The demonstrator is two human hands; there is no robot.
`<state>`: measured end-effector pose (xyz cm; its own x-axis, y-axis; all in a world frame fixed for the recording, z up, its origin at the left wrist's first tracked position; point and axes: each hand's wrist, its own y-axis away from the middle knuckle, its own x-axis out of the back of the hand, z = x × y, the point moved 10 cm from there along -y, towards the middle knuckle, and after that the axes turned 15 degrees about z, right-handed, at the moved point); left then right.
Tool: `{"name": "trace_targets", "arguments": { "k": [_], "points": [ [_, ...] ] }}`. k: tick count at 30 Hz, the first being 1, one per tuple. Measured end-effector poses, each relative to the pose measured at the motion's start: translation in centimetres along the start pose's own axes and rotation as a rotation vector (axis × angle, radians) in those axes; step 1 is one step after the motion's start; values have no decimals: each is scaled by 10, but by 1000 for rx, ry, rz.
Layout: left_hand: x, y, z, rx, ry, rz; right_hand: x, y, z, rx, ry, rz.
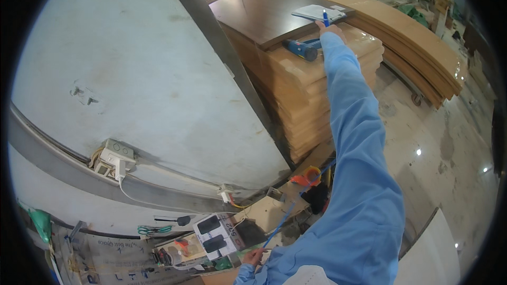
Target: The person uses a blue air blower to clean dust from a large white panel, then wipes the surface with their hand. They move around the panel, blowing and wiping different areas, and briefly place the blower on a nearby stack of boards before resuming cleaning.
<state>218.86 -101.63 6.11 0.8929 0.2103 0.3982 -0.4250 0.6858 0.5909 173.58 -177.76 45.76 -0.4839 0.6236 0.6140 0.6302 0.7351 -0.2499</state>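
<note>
My right arm, in a blue sleeve, stretches far forward over a stack of wrapped panels [306,89]. My right hand [335,30] is closed around a blue pen [325,18], beside a white paper pad [311,11] lying on the dark brown board [264,13]. Close to that hand a blue power tool [301,49] with a dark round end rests on the wrapping. Low in the view, my left hand [254,257] is by my body with its fingers curled; what it grips, if anything, is too small to make out.
A pale wall [132,74] with a power socket box [117,153] runs along the left. Curved tan panels [401,37] are stacked at the right. Below the wall a cluttered bench carries a white box [216,237], green-handled scissors [154,230] and an orange tape roll [308,176].
</note>
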Motion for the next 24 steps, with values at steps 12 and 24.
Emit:
{"name": "trace_targets", "arguments": {
  "k": [12, 24],
  "points": [
    [-11, -18, 2, -42, -120, -26, 40, 67, 203, -78, -54, -48],
    [-28, -15, 19, -89, -242, -153, 42, 106, 250, 96, 279, -248]
  ]
}}
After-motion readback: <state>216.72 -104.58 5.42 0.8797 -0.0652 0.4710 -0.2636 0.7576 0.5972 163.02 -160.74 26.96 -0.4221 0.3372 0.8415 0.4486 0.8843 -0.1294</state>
